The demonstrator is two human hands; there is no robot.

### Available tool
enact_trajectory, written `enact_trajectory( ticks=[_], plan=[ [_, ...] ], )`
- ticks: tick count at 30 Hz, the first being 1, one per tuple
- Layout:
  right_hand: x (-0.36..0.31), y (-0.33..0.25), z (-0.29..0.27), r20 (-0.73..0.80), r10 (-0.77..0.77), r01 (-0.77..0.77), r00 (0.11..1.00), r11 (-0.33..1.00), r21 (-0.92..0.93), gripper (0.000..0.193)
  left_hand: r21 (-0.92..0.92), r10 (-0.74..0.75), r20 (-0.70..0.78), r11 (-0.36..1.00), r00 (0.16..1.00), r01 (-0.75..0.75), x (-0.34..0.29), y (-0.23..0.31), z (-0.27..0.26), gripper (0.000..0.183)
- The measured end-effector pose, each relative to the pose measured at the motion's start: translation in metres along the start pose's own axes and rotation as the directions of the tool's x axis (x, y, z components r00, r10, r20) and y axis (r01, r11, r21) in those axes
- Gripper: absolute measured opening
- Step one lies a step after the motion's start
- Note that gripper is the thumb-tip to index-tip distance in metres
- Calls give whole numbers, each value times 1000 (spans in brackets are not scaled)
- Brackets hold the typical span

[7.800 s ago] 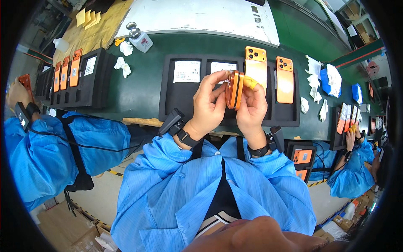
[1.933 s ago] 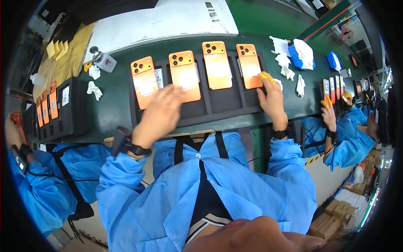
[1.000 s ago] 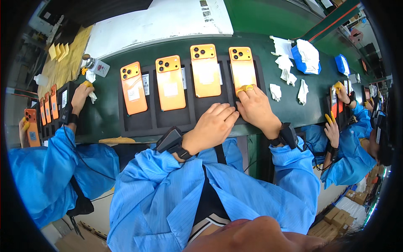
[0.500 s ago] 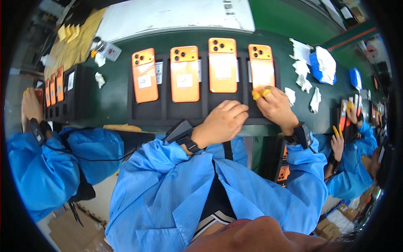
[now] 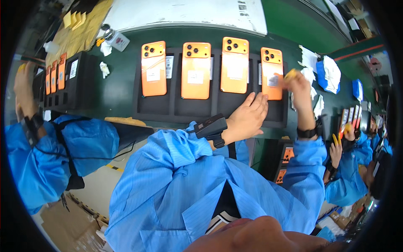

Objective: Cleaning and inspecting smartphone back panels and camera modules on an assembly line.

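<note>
Several orange phones lie back side up in a row on a black compartmented tray (image 5: pixel 145 109), each with a white label on its back. The rightmost phone (image 5: pixel 271 67) is between my hands. My left hand (image 5: pixel 247 116) lies nearly flat, its fingers outstretched to the bottom end of that phone; it holds nothing. At the phone's right edge is my right hand (image 5: pixel 299 88), smeared by motion, with yellow finger cots on its fingertips. Whether its fingers hold anything cannot be made out. Left of these are a third phone (image 5: pixel 234 67), a second phone (image 5: pixel 196 63) and a first phone (image 5: pixel 153 63).
Crumpled white wipes (image 5: pixel 308 75) and a blue pack of wipes (image 5: pixel 329 75) are at right. A pump bottle (image 5: pixel 116 40) stands at the back left. Co-workers in blue sit on both sides, with phone trays; a white board (image 5: pixel 184 14) lies behind.
My right hand has risen from the rightmost phone's lower end to its right edge. My left hand has moved right and straightened its fingers by the phone's bottom. The view has shifted slightly.
</note>
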State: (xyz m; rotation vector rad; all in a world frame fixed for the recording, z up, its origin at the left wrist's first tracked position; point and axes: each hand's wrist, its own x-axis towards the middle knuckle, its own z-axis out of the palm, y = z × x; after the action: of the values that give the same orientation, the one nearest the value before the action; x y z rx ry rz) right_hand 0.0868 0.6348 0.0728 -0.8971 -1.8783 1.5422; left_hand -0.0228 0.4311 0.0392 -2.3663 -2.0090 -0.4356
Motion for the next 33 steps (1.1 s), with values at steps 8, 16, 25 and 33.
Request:
enact_trajectory(
  ticks=[8,16,25,33],
  plan=[
    [-5,-111,-10,-155,-688,569,709,687,-452,8,-819,-240,156,510,958,262,8,-26,-27,88],
    [-75,-69,101,316,-559,642,767,683,-350,16,-800,-615,338,-587,713,-127,-47,-78,-46,42],
    [-51,-18,157,447,-417,590,791,327,-739,17,-985,-839,117,-165,532,-43,-109,-96,-60,40],
    [-36,-9,147,372,-472,590,799,501,-633,8,-783,-570,-71,541,818,309,-98,-87,-69,23]
  ],
)
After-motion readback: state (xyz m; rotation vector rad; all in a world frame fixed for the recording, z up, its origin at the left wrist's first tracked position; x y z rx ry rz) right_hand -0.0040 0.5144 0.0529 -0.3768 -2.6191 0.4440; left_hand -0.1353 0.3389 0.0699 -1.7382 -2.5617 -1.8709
